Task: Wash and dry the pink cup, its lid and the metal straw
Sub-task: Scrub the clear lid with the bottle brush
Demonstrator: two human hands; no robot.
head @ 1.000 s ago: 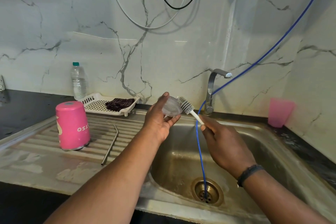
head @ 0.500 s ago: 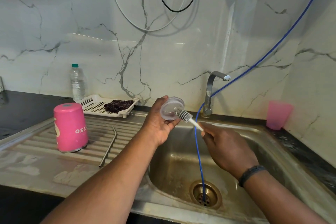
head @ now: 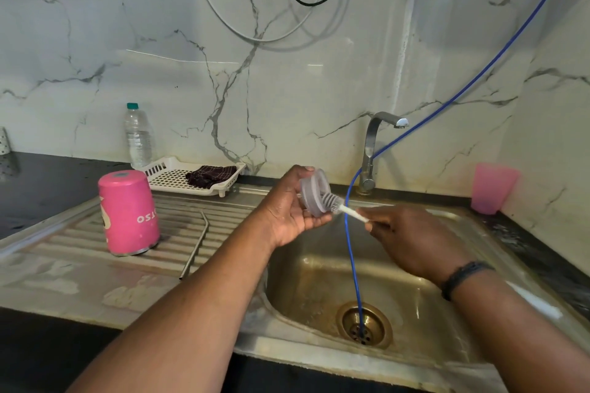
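Head view: the left hand (head: 289, 210) has its grip closed on the clear lid (head: 314, 193), thumb at the far edge and fingers under the near edge, holding it on edge above the left rim of the sink (head: 472, 265). The right hand (head: 412, 239) pinches the white handle of a small bottle brush (head: 338, 205), its grey bristles touching the lid's face. A blue hose (head: 351, 252) hangs between the hands and runs down into the drain (head: 364, 324). The tap (head: 372, 150) stands at the far rim. On the draining board to the left, the pink cup (head: 127, 212) stands upside down; the metal straw (head: 196, 244) lies just right of it, apart. Farther back sit a white tray (head: 172, 177) holding a dark cloth (head: 210, 175) and a water bottle (head: 138, 135). A pink tumbler (head: 491, 187) stands on the table at far right.
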